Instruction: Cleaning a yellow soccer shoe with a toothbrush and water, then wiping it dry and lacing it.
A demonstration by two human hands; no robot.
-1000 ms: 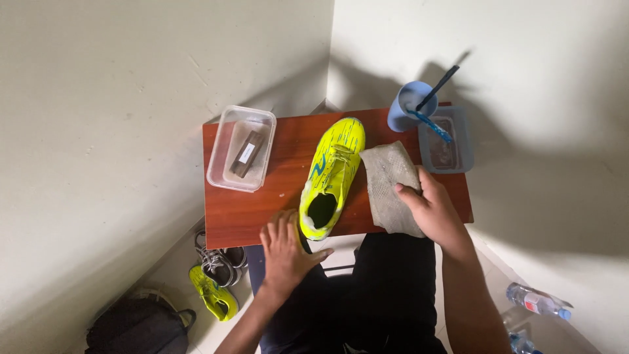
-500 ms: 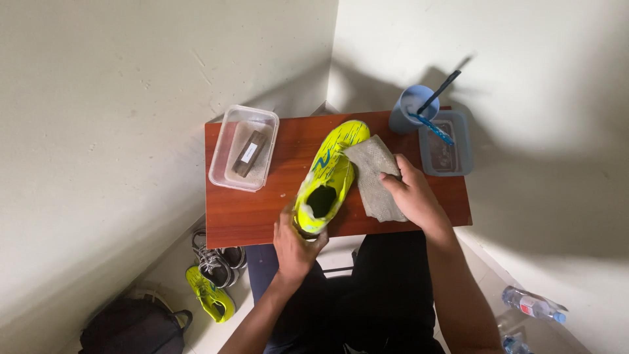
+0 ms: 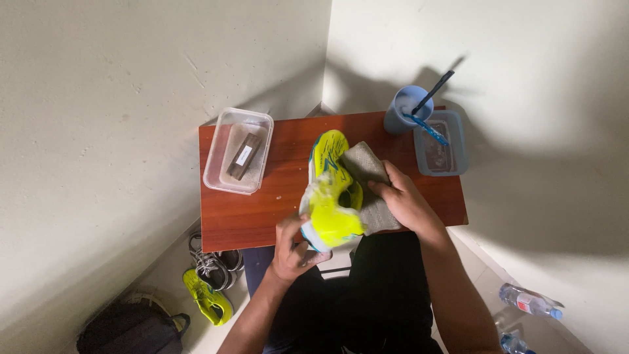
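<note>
My left hand (image 3: 295, 246) grips the heel of a neon yellow sports shoe (image 3: 331, 190) and tilts it up off the small red-brown table (image 3: 275, 196). My right hand (image 3: 403, 203) presses a grey cloth (image 3: 367, 174) against the shoe's right side. The shoe's toe points away from me, toward the wall.
A clear plastic tub (image 3: 237, 159) with a brown block (image 3: 244, 156) stands at the table's left. A blue cup (image 3: 405, 108) with brushes and a blue-tinted tub (image 3: 440, 144) stand at the back right. On the floor lie a second yellow shoe (image 3: 206, 298), a dark shoe (image 3: 213, 262), a bag (image 3: 128, 328) and water bottles (image 3: 529, 303).
My left hand moved from the table edge onto the shoe's heel and lifted it. My right hand slid the cloth leftward onto the shoe's side.
</note>
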